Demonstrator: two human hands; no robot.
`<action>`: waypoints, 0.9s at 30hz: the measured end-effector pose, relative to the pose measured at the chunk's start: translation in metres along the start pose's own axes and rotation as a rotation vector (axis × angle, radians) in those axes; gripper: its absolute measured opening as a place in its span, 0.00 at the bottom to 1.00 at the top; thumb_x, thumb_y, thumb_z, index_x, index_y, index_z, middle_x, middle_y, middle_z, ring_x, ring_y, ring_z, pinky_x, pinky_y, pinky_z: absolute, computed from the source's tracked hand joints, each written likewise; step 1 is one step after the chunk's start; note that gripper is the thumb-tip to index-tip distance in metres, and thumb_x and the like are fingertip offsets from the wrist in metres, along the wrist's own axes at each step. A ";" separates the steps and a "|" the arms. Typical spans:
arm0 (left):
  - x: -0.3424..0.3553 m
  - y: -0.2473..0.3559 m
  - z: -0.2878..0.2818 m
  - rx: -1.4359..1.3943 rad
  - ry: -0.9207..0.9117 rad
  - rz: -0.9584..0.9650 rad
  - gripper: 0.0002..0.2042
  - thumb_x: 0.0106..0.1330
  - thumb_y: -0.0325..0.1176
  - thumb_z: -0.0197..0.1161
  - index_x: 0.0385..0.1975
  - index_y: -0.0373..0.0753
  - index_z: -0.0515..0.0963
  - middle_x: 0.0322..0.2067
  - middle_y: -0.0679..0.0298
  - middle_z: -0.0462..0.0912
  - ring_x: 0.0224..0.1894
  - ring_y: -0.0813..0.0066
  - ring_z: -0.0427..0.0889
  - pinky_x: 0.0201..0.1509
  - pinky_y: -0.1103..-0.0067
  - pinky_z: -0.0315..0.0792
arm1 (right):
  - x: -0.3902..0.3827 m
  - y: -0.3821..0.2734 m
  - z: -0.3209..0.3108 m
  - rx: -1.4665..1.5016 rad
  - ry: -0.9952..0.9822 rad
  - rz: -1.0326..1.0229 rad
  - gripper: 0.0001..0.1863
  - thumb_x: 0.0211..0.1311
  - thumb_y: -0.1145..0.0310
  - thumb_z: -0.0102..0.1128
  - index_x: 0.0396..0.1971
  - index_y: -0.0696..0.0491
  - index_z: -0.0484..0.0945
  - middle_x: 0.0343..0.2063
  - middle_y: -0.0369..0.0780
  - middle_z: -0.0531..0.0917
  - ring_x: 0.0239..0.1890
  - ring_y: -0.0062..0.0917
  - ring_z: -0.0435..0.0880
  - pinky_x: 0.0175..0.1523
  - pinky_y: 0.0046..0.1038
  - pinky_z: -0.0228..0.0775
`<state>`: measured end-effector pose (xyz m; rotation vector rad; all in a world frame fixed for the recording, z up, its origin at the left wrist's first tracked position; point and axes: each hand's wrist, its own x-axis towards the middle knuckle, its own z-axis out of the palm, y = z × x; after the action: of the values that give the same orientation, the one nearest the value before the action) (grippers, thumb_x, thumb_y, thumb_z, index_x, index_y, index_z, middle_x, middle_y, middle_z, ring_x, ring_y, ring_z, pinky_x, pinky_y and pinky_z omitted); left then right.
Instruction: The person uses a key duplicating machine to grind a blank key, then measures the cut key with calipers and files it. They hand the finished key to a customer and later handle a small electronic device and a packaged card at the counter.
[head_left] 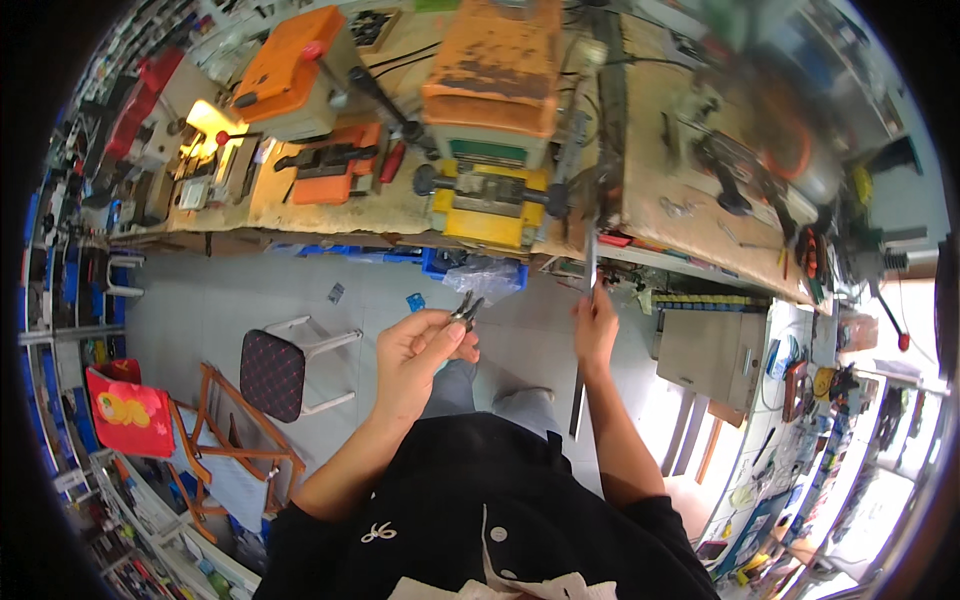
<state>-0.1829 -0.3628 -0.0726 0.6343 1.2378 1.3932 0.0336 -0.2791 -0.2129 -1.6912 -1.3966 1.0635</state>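
My left hand (425,355) is closed in front of my body, with thumb and fingers pinching a small dark metal piece with two prongs (467,308). Its exact kind is too small to tell. To the right, my right hand (597,328) is raised with its fingers closed around a long thin metal bar (577,400). The bar runs up toward the bench edge and down below the hand. Beyond both hands, a key-cutting-type machine with an orange top (495,75) and a yellow clamp (490,205) stands on the wooden workbench (400,215).
Another orange-topped machine (290,75) and a red-handled tool (393,162) sit on the bench. A blue bin with plastic bags (480,275) is underneath. A padded stool (273,375) and a folding chair (215,450) stand left; a pale cabinet (708,350) is right.
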 end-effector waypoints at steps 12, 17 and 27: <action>0.036 0.069 -0.078 -0.272 0.405 0.073 0.10 0.59 0.33 0.60 0.31 0.30 0.76 0.25 0.59 0.79 0.23 0.73 0.79 0.31 0.78 0.76 | 0.239 -0.025 0.094 0.573 -0.314 0.373 0.15 0.64 0.56 0.43 0.37 0.52 0.72 0.30 0.34 0.77 0.33 0.20 0.76 0.41 0.28 0.66; -0.036 0.073 -0.133 -0.366 0.797 0.207 0.10 0.60 0.34 0.60 0.31 0.32 0.76 0.25 0.60 0.79 0.24 0.75 0.79 0.32 0.78 0.75 | 0.262 -0.036 0.101 0.421 -0.386 0.258 0.15 0.64 0.55 0.43 0.38 0.51 0.72 0.31 0.34 0.77 0.34 0.20 0.76 0.42 0.29 0.66; -0.320 0.018 -0.228 -0.492 1.590 0.516 0.09 0.60 0.31 0.58 0.33 0.30 0.74 0.27 0.60 0.78 0.27 0.77 0.78 0.34 0.78 0.77 | 0.006 -0.014 0.273 -0.133 -1.091 0.196 0.16 0.64 0.54 0.43 0.39 0.50 0.72 0.33 0.32 0.77 0.36 0.20 0.75 0.45 0.31 0.64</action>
<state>-0.3157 -0.7318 -0.0416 -0.7970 1.7796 2.6767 -0.2190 -0.2681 -0.3183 -1.3520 -1.9668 2.2380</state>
